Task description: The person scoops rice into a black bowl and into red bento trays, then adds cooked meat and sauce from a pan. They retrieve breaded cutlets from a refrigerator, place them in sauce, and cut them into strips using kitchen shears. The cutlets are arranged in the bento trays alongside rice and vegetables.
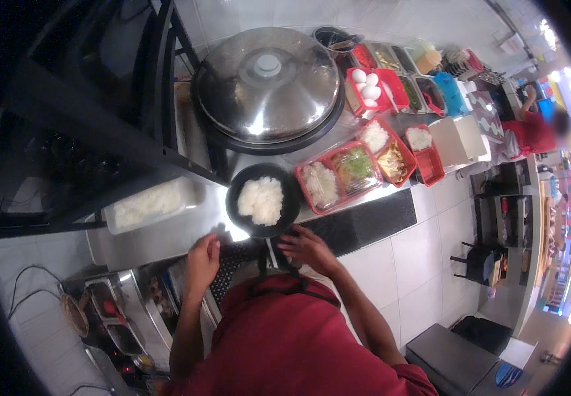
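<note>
A round black bowl (233, 204) sits at the counter's front edge, with a mound of white rice (261, 200) in it. My right hand (308, 249) is close to the bowl's near right rim, its fingers spread and nothing visible in them. To the bowl's near left is my left hand (204, 257), apart from it, fingers loosely bent and seemingly holding nothing. Right of the bowl lies a red two-part meal tray (325, 158) under a clear lid, holding rice and a dish topped with shredded green. Behind it are an open red tray (404, 180) with rice and food, and another red tray (432, 173).
A large round cooker with a domed metal lid (269, 86) stands behind the bowl. At left are a black rack (120, 142) and a clear tub of rice (150, 204). White eggs (368, 89) and ingredient containers line the wall. A person in red (529, 135) works at far right.
</note>
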`<state>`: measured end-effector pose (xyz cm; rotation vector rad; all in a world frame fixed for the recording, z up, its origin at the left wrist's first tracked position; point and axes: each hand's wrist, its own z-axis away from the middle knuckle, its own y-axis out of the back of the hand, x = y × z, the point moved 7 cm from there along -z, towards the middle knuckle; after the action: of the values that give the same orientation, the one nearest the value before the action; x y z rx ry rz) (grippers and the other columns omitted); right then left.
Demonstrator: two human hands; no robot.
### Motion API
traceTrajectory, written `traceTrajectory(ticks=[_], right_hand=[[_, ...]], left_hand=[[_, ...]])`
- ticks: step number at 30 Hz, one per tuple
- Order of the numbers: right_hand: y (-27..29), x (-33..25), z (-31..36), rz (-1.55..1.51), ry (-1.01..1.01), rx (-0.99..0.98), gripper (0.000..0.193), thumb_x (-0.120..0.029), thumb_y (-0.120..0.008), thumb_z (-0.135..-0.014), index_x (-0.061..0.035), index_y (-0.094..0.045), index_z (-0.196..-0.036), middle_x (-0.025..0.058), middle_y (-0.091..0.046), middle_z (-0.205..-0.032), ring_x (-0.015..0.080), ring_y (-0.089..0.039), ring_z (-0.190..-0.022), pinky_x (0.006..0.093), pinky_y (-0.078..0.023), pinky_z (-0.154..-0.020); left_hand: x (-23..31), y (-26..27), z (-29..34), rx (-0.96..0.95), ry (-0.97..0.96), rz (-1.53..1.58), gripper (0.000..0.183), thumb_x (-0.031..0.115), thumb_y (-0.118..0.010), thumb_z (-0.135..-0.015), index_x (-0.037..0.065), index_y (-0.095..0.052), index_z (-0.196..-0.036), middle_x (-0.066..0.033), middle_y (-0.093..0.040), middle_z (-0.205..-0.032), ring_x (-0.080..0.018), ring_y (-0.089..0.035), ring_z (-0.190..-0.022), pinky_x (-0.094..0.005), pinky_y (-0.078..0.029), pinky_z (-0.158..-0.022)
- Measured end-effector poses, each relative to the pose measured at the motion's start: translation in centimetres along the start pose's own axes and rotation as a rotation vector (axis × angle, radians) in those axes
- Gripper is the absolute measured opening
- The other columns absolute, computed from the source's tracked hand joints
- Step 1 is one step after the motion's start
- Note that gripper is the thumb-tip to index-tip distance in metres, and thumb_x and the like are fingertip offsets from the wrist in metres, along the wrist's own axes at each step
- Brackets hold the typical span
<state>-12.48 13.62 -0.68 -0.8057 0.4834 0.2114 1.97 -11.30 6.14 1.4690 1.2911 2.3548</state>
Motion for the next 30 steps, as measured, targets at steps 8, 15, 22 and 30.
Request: traceTrajectory(ticks=[8, 15, 22, 30], right_hand=[[18.7, -7.1, 9.1, 0.219, 0.033, 0.274, 0.039, -0.029, -0.052, -0.1, 0.004, -0.056, -0.121, 0.0194, -0.065, -0.117, 0.028, -0.066, -0.105, 0.0399, -0.053, -0.092], [34.8, -17.6, 14.0, 0.484, 0.04, 0.498, 0.032, -0.03, -0.056, -0.099, -0.0005, -0.061, -0.108, 0.0127, -0.069, -0.101, 0.0222, -0.068, -0.095, 0.0366, -0.056, -0.081], [44.4, -18.0, 19.1, 0.737, -0.115, 0.635, 0.048, -0.043, -0.051, -0.1, 0.0022, -0.068, -0.098, 0.0106, -0.071, -0.084, 0.0184, -0.067, -0.08, 0.0329, -0.056, -0.071], [50.5, -6.7, 26.0, 0.328, -0.288, 0.854, 0.06, -0.052, -0.05, -0.097, 0.0053, -0.067, -0.099, 0.0157, -0.071, -0.092, 0.0246, -0.07, -0.086, 0.04, -0.059, -0.07]], left_hand=[[15.4, 1.5, -5.9, 0.236, -0.105, 0.112, 0.017, 0.006, -0.057, -0.094, 0.0, -0.066, -0.107, -0.0139, -0.07, -0.092, -0.0252, -0.068, -0.08, -0.0336, -0.053, -0.067], [39.2, -11.3, -13.8, 0.176, -0.575, 0.102, 0.02, 0.008, -0.062, -0.091, 0.002, -0.068, -0.108, -0.0159, -0.069, -0.093, -0.0254, -0.067, -0.081, -0.0338, -0.052, -0.076], [48.4, -25.3, -26.5, -0.232, -0.471, -0.243, 0.024, 0.02, -0.059, -0.09, -0.001, -0.067, -0.101, -0.021, -0.067, -0.102, -0.0363, -0.067, -0.091, -0.048, -0.052, -0.079], [48.2, -36.0, -31.8, -0.176, -0.43, -0.724, 0.022, 0.009, -0.064, -0.081, -0.005, -0.064, -0.097, -0.024, -0.066, -0.098, -0.038, -0.067, -0.092, -0.0477, -0.055, -0.076]])
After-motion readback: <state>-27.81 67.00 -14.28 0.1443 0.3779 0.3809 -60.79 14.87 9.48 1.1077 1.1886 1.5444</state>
